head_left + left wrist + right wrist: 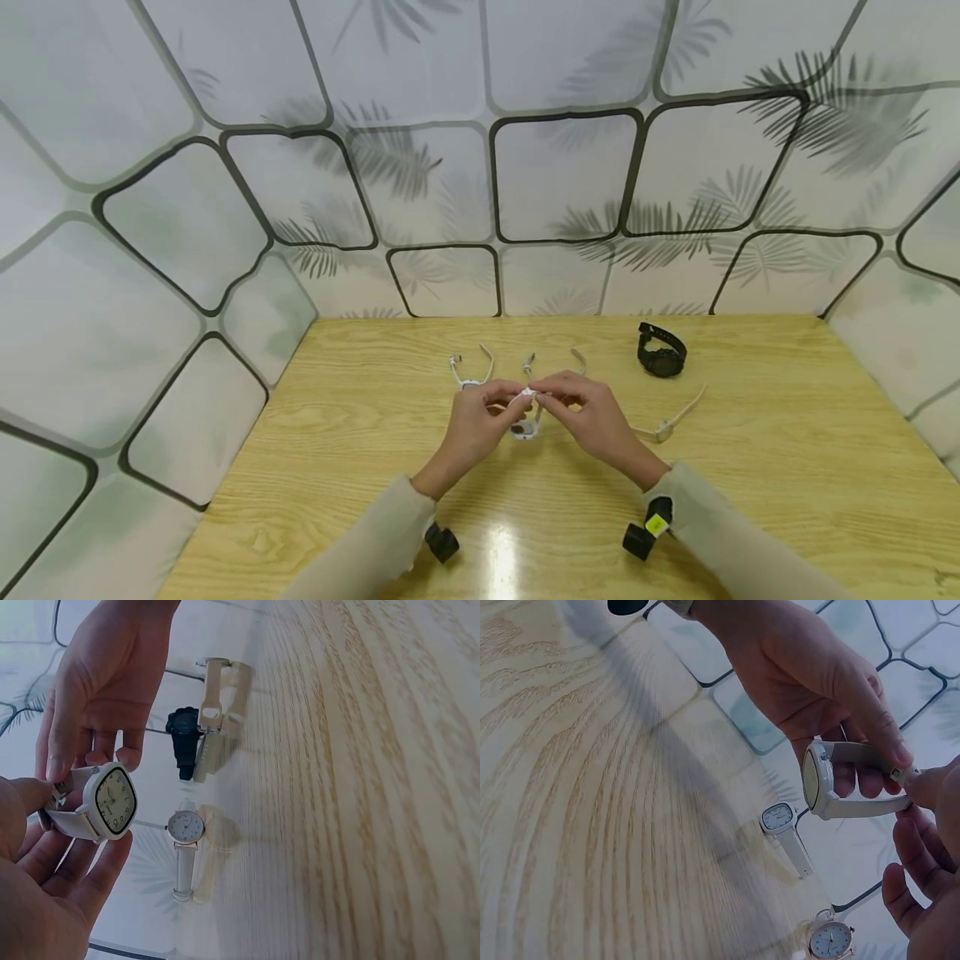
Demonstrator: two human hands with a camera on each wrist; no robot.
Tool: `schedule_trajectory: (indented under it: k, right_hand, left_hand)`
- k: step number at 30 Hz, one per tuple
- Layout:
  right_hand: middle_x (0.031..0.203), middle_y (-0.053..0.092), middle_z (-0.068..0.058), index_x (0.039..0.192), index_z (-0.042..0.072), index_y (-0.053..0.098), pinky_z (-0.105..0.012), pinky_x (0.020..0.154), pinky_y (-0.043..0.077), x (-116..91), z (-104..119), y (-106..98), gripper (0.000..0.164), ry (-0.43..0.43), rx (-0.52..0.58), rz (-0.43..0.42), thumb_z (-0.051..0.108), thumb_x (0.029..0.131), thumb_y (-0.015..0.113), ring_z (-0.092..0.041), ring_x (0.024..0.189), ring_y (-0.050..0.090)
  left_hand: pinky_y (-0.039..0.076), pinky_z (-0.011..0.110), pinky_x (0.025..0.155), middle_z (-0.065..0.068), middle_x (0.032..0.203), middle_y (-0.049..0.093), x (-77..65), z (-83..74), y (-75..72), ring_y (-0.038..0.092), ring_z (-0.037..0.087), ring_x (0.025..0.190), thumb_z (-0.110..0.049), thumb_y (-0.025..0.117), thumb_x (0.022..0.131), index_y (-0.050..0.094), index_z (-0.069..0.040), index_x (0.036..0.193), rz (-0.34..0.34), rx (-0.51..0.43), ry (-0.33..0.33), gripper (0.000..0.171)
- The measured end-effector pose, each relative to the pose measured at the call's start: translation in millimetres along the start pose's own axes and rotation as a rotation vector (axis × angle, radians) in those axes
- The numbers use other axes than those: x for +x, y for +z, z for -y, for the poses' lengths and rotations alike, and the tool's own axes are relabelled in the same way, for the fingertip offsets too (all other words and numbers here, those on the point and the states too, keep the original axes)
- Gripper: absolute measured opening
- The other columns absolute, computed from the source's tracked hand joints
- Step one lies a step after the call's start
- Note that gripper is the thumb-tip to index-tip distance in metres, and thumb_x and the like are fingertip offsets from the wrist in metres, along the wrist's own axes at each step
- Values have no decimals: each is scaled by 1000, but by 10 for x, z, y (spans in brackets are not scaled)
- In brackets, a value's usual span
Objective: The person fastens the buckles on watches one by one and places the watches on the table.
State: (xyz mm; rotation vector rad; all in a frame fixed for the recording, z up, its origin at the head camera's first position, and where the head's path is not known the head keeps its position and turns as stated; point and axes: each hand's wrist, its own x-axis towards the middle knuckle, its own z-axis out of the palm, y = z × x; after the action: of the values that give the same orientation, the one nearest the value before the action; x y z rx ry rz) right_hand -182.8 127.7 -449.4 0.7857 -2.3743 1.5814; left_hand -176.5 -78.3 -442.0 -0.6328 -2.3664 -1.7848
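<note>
A white wristwatch [524, 429] with a squarish case hangs face outward between both hands, its strap bent into a loop. My left hand [480, 417] pinches one strap end between thumb and index finger. From the other side, my right hand [592, 415] grips the other end with thumb and fingers. The two strap ends meet at the buckle [898, 774], where the thumbs and fingertips come together. In the left wrist view the dial [115, 800] shows dark numerals and a black rim. Fingers partly cover the buckle, so I cannot tell whether it is fastened.
On the wooden table [337, 500] lie a black watch [663, 360] at the back right and a pale-strapped watch [663, 430] by the right forearm. Behind the hands are a white watch [471, 382] and a round-dialled one [185, 826]. A patterned backdrop [562, 175] rises behind.
</note>
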Motion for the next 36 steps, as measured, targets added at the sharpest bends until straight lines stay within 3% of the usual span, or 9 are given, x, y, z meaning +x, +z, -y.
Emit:
schedule_trajectory:
  k: [8,15,21,26,33,36]
  right_hand:
    - [113,73,-1,121,13,76,-35,75,59,12,-35,7,23,-1,-26,15,10,101,67,-18,91,69]
    - [115,72,-1,132,18,71,-34,77,59,5,-55,-24,29,50,-29,52,20,104,64,-16,93,68]
    - [119,67,-9,151,19,53,-33,75,58,-12,-78,-55,55,96,32,160,20,99,71,-18,89,67]
    - [117,64,-12,158,21,41,-32,74,59,-49,-108,-47,77,131,95,263,16,92,80,-20,85,68]
    - [102,64,-5,157,24,43,-32,69,59,-68,-112,-23,77,118,80,259,18,90,82,-17,78,67]
    - [99,65,-3,156,23,44,-33,68,59,-63,-109,-22,75,121,76,263,18,91,81,-17,76,67]
  left_hand:
    - [60,24,68,25,88,74,-37,-296,-41,72,42,72,1,67,98,73,11,106,17,17,5,13]
    - [62,32,66,17,85,76,24,1,-23,73,36,69,-8,69,99,75,6,107,6,9,-32,17]
    - [63,33,66,22,89,75,50,8,-71,74,38,74,-15,70,100,74,3,109,-6,-145,-129,20]
    - [63,35,68,25,90,74,45,6,-79,74,35,75,-18,69,101,74,2,108,1,-185,-156,22]
    - [63,36,70,25,91,74,41,17,-70,74,33,76,-17,70,101,74,3,109,4,-223,-200,23]
    - [63,35,70,25,94,74,39,32,-79,75,34,78,-17,68,102,73,3,113,22,-196,-199,24]
